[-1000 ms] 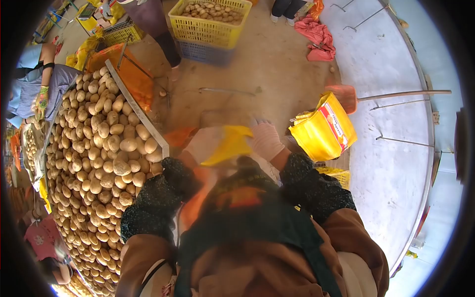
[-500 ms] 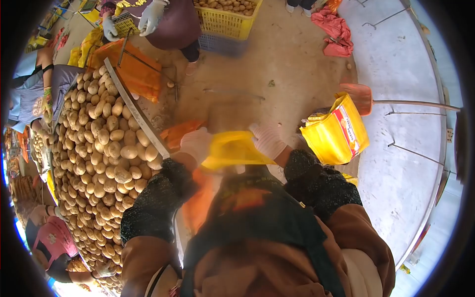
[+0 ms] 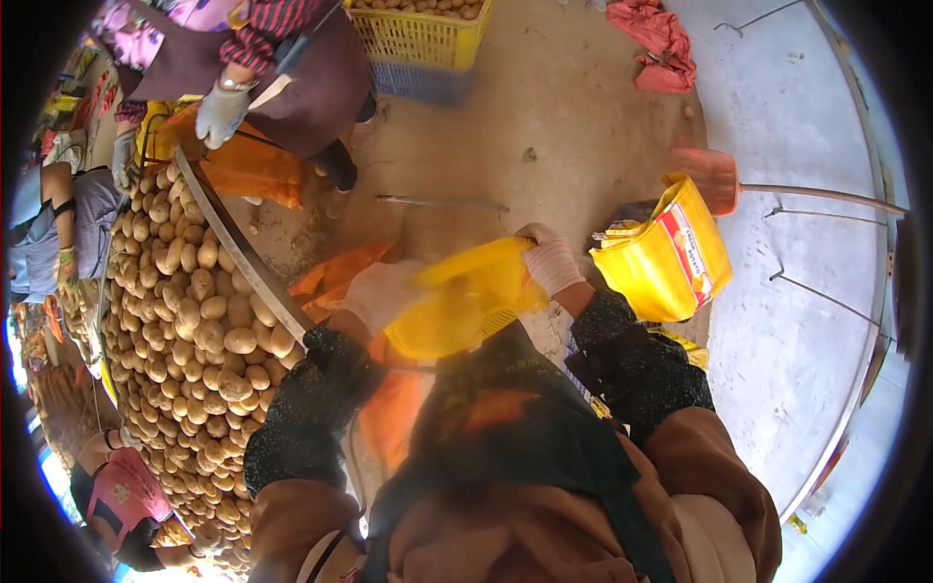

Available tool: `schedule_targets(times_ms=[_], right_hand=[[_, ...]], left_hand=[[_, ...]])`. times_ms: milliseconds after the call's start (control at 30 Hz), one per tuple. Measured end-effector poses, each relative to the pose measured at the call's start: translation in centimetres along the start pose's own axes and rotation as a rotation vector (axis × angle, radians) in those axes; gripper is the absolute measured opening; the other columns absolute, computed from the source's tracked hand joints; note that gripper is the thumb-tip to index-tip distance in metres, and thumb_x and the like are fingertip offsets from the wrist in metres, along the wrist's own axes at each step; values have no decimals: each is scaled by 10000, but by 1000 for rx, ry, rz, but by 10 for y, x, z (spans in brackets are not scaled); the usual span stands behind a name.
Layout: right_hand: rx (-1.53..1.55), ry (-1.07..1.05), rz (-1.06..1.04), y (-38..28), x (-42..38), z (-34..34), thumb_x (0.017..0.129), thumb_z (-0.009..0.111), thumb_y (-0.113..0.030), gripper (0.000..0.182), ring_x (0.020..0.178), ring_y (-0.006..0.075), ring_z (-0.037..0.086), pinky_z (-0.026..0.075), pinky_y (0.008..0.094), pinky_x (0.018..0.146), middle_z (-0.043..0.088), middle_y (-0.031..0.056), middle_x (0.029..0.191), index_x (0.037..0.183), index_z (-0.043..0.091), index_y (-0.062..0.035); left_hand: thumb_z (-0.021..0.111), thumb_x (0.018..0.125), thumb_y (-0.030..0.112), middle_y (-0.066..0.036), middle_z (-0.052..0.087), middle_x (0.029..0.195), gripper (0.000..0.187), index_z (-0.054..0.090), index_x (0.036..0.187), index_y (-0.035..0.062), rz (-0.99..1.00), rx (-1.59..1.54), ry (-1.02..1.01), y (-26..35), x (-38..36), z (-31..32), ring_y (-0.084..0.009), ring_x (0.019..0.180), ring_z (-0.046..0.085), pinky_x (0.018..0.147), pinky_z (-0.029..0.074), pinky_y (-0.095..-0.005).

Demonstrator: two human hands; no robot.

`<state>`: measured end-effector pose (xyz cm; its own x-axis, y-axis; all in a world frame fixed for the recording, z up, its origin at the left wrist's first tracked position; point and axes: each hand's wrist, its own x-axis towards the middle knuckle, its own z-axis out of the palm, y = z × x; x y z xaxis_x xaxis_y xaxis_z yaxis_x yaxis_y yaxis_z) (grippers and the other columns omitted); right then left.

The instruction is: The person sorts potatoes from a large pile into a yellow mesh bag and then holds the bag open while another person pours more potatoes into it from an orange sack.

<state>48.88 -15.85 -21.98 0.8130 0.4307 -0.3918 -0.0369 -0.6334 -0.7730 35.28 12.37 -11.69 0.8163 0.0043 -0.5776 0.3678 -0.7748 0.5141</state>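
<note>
In front of my apron, a yellow plastic basket (image 3: 457, 306) with a perforated side is tilted and partly blurred; its contents cannot be made out. My left hand (image 3: 384, 293), in a pale glove and smeared by motion, is closed at its left end. At its upper right corner, my gloved right hand (image 3: 552, 260) grips the rim. Orange bag material (image 3: 340, 277) lies behind and below my left hand. To the left is a large heap of potatoes (image 3: 209, 321) behind a metal edge (image 3: 238, 248).
A stack of yellow printed bags (image 3: 661, 257) sits right of my right hand, near an orange shovel (image 3: 709, 182). Another person's gloved hand (image 3: 223, 115) is at the heap's far end. Crates of potatoes (image 3: 418, 44) stand ahead; more people work at left.
The yellow basket has tilted, its right end rising and its left end dropping. My right hand has moved right and slightly up. The person ahead has moved closer to the heap.
</note>
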Motion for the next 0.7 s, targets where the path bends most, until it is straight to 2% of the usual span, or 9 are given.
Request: schedule_targets(times_ms=[100,167,200,267,333,400,500,600,700], right_hand=[[-476,-91,-179,13,-1,7,806,623,-38,194,869,368,693,552,392,775,704,212,906,985,698,-33],[-322,-94,-124,-10,-5,1,804,640,-49,183,866,331,703,548,383,778,704,214,911,974,700,-15],[-244,-112,-86,-25,-14,-4,803,649,-55,180,864,313,708,546,379,779,704,216,914,968,701,-6],[-73,-331,-167,-38,-45,-36,815,672,-84,221,884,270,710,537,374,784,708,211,933,1011,700,13],[15,-607,-118,-108,-77,-90,837,689,-121,243,908,271,705,529,372,789,714,198,944,1037,704,15],[73,-757,-25,-151,-93,-126,847,736,-204,333,910,333,699,545,369,790,704,206,998,1099,693,10],[-26,-779,-297,-193,-99,-169,858,734,-171,309,855,261,716,547,350,754,710,190,966,1096,689,21],[357,-861,-322,-212,-104,-185,853,735,-127,290,821,216,715,549,345,733,723,171,949,1093,682,28],[214,-584,130,-212,-86,-156,856,731,-114,299,806,188,708,546,343,717,729,139,914,1117,671,19]], left_hand=[[530,940,295,-175,727,1025,283,692,1051,91,-53,353,-16,1,2,-3,-387,972,689,837,543,-457],[500,955,269,-159,732,1025,280,695,1010,76,-56,439,83,-26,15,6,-380,964,696,823,550,-450],[508,955,256,-158,733,1015,271,705,1004,75,-50,272,62,-21,6,3,-370,953,701,816,552,-438],[526,956,230,-154,736,996,255,723,991,72,-44,-63,26,6,-28,-24,-348,930,713,802,557,-413],[701,826,79,-184,738,955,267,732,1079,-1,25,-468,-77,32,-72,-57,-321,886,716,785,545,-354],[704,790,43,-178,740,906,234,743,1013,-15,59,-671,-110,46,-99,-63,-286,869,728,775,547,-347],[687,778,27,-166,751,952,272,732,1042,-23,239,-347,13,88,-126,-125,-258,892,733,805,553,-329],[681,776,37,-155,750,968,315,717,1083,-25,291,-335,162,82,-138,-132,-269,891,724,821,553,-326],[686,828,116,-131,732,917,335,695,1122,-44,137,-526,176,68,-97,-126,-307,816,675,796,541,-356]])
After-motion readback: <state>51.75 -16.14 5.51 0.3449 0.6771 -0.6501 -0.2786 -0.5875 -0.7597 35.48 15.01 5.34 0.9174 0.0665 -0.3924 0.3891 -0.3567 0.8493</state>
